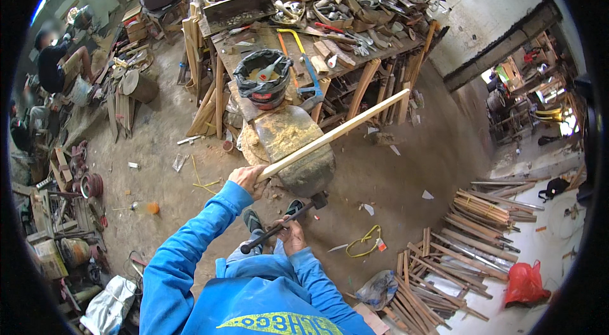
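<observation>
My left hand (248, 180) is closed around the near end of a long, pale wooden strip (342, 129). The strip slants up to the right and passes over a rounded, sawdust-covered block (303, 169) in front of me. Lower down, close to my body, my right hand (292, 237) grips the dark handle of a hammer (319, 200). The hammer head points away to the right, just short of the block and apart from the strip. Behind the block stands a bucket lined with a black plastic bag (261, 88), with a bottle inside it.
A cluttered workbench (244, 43) carries tools and a hacksaw (304, 59) with a blue handle. Wooden strips (438, 271) lie piled at the right, beside a red plastic bag (526, 284). A yellow strap loop (364, 243) is on the floor. People (57, 62) sit at the far left.
</observation>
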`<state>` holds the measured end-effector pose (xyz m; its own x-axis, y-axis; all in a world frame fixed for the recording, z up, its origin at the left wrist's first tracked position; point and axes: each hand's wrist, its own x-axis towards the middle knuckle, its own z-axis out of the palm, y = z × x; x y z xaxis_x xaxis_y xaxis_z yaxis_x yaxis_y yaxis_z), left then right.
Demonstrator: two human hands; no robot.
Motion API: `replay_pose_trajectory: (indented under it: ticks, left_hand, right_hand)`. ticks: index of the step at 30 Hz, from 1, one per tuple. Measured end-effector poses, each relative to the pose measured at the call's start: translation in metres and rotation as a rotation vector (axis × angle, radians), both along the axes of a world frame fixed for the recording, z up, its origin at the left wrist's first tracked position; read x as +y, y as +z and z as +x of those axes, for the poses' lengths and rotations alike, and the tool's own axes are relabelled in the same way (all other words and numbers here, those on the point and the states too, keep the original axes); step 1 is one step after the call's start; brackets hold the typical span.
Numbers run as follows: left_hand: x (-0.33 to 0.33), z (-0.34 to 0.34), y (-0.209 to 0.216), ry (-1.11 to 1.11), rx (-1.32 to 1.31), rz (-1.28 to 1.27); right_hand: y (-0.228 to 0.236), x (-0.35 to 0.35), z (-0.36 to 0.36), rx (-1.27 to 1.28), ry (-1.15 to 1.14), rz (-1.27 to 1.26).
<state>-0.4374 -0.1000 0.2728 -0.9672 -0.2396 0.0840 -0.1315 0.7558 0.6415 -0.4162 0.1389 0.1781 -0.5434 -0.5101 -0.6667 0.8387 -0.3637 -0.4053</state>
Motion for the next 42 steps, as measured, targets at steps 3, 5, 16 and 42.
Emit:
replay_pose_trajectory:
  ticks: [3,5,16,42]
  left_hand:
    - [0.0,0.001,0.001,0.003,0.03,0.016]
    - [-0.001,0.003,0.0,0.009,0.019,0.028]
    - [-0.006,0.016,-0.007,-0.006,-0.004,0.023]
    - [-0.033,0.063,0.012,0.0,-0.249,0.307]
  right_hand:
    - [0.035,0.002,-0.022,-0.115,-0.077,-0.159]
    - [0.062,0.011,-0.043,-0.114,-0.226,-0.519]
    - [-0.024,0.061,-0.254,1.74,0.607,1.439]
    - [-0.083,0.037,-0.09,0.45,-0.279,0.777]
